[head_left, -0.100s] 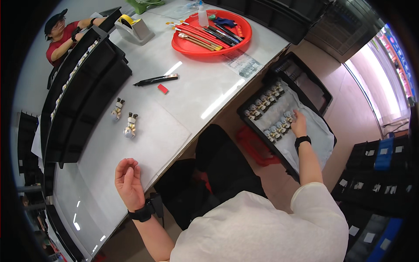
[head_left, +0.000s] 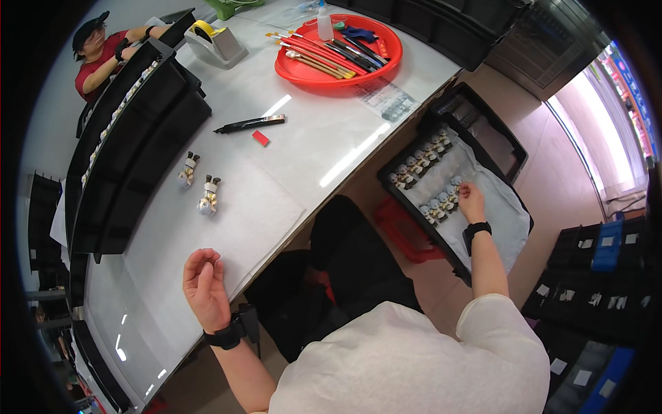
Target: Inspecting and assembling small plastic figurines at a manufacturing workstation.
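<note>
My right hand (head_left: 472,202) is over a black tray lined with white cloth (head_left: 502,219). Its bent fingers close on the end figurine of the nearer row of small figurines (head_left: 440,201); the fingertips partly hide it. My left hand (head_left: 207,288) rests palm up at the table's near edge, fingers loosely curled and holding nothing. Beyond it, two small figurines with pale blue hair and dark feet, one figurine (head_left: 208,195) and another figurine (head_left: 187,170), lie on the table. A farther row of figurines (head_left: 418,159) lies in the tray.
A black pen-like tool (head_left: 249,124) and a red block (head_left: 261,139) lie on the white table. Farther back are a red dish (head_left: 338,81) of brushes and pens and a tape dispenser (head_left: 221,48). Black bins (head_left: 141,148) stand left; a co-worker (head_left: 103,58) is beyond them.
My right hand has drawn slightly back toward me and its fingers have curled in at the end of the nearer row. My left hand keeps its pose.
</note>
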